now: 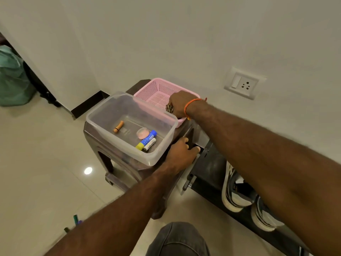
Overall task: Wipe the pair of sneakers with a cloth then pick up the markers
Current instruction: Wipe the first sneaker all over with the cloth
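Nearest camera, denim-clad knee [178, 239]; marker tips [76, 218] on glossy tile floor [46, 163], lower left. Sneakers [238, 191], white soles, on dark shelf [208, 169] at right. Left hand [181, 154] fingers curled round brown plastic stool [118, 159] edge. Clear plastic tub [129, 126] on stool holds glue stick, battery; label unreadable. Right hand [180, 103] grips patterned cloth [169, 108] at pink mesh basket [156, 89].
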